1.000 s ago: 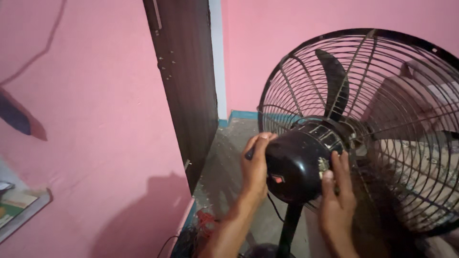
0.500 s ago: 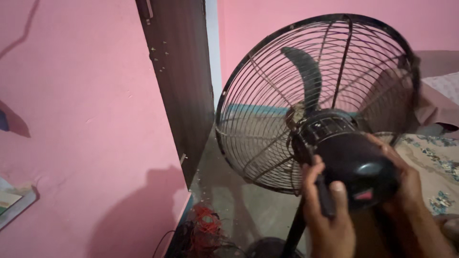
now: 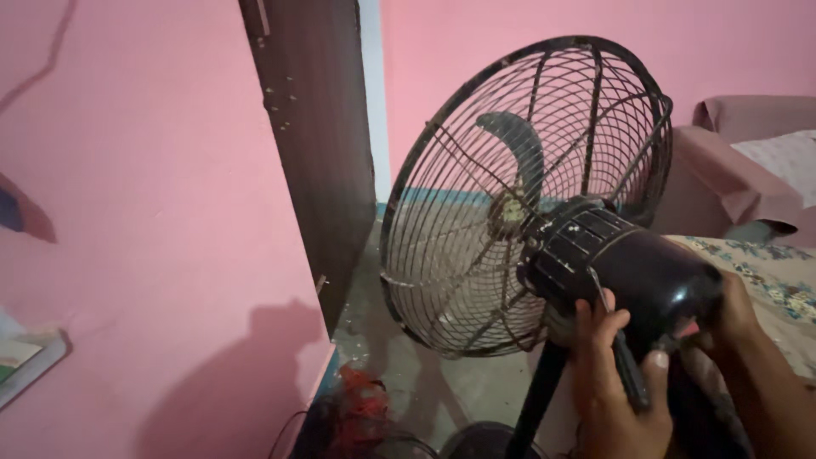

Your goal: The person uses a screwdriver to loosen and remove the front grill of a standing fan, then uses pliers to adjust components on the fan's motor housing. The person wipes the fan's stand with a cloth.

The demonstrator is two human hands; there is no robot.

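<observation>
My left hand (image 3: pixel 616 382) is closed around a thin dark tool (image 3: pixel 625 370) whose shaft runs up to the underside of the motor housing (image 3: pixel 646 272); my right hand (image 3: pixel 735 310) cups the rear of that same housing from the far side, fingers curled against it, holding the fan rather than any tool. I count one pedestal fan (image 3: pixel 527 195), one round wire guard (image 3: pixel 425 212) tilted toward the door, one blade (image 3: pixel 518 149) plainly visible through the wires, one black pole (image 3: pixel 535 399) dropping to one round base (image 3: pixel 484 440) at the lower edge. To the left stands one dark door (image 3: pixel 319 144), its edge just beside the guard rim; a strip of bare floor (image 3: pixel 408 374) lies between them; a red tangle (image 3: pixel 361 404) sits at the door's foot; pink walls (image 3: pixel 127 212) close both sides; bedding (image 3: pixel 765 255) crowds the right.
</observation>
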